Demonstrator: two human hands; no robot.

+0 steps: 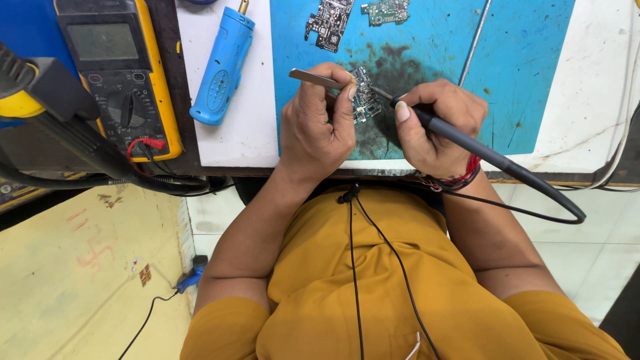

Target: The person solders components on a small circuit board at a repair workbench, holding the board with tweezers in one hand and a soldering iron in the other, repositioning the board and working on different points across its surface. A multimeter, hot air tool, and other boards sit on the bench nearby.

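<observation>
circuit board [365, 100] between tweezers [313, 78] and soldering iron [467, 141].

A small circuit board [365, 99] is seen lying flat on a blue work mat [460, 60], close to the mat's near edge and roughly midway along it, on a dark stained patch. The board is irregular in outline, dark, and densely covered with tiny silvery components. Metal tweezers [317, 79] are held slanted, their tips brought down onto the board's left side. A soldering iron [460, 137], slim with a dark grey handle and a black cable, is held tilted, its thin tip resting against the board's right edge.
</observation>
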